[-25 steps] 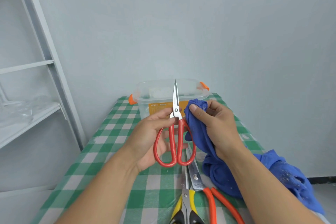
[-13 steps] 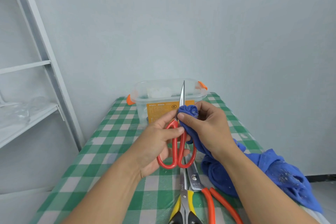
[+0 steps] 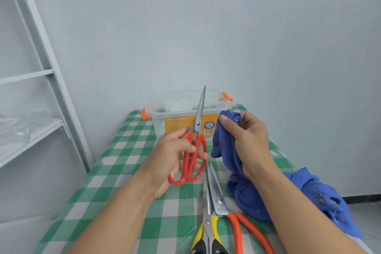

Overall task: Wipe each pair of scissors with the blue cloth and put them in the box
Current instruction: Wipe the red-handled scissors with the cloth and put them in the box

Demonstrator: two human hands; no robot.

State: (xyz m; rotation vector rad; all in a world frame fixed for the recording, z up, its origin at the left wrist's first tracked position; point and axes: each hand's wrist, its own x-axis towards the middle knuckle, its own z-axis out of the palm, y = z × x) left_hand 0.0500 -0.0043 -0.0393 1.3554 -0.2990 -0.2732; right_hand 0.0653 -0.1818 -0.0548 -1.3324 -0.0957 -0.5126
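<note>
Scissors with red handles [image 3: 195, 150] clamped by the loops in left hand [image 3: 175, 159], blades together, tip tilted up, right in front of clear plastic box [image 3: 159, 123] and hiding part of its orange label. Blue cloth [image 3: 223, 142] apart from them, bunched and pinched in right hand [image 3: 249, 140] at the box's right front corner, rest trailing onto green checked surface [image 3: 123, 150]. Nearer than the box, yellow-handled scissors [image 3: 206, 221] and orange-handled scissors [image 3: 219, 202] flat, side by side, tips toward it. Left of the box, white shelf rack [image 3: 49, 80].
</note>
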